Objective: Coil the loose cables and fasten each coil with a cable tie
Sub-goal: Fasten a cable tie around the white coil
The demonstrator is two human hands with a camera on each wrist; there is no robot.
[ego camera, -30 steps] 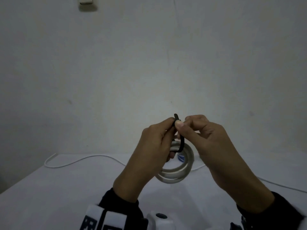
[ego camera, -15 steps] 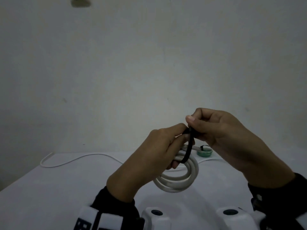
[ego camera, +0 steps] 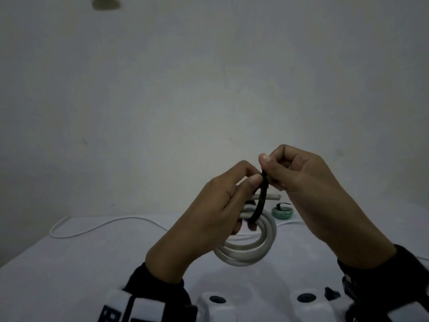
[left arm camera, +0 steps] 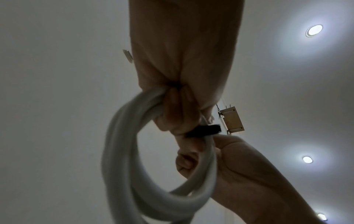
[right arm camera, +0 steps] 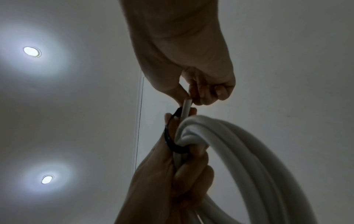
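A white cable coil (ego camera: 260,245) of several loops hangs in the air above the table, gripped at its top by my left hand (ego camera: 232,196). A black cable tie (ego camera: 261,201) loops round the gathered strands there. My right hand (ego camera: 276,170) pinches the tie's upper end between thumb and forefinger, just right of my left thumb. The coil's cut end (ego camera: 341,196) sticks out to the right. From the left wrist, the coil (left arm camera: 122,159) and the tie (left arm camera: 203,131) show below my curled fingers. From the right wrist, the tie (right arm camera: 170,141) wraps the coil (right arm camera: 239,151).
A thin white cable (ego camera: 97,228) runs loose across the far side of the white table (ego camera: 69,275). A small green coil with a dark tie (ego camera: 282,211) lies behind my hands. A white wall stands close behind the table.
Both hands rose slightly and shifted right. My right hand has drawn the tie's end upward, so the tie stands straighter over the coil.
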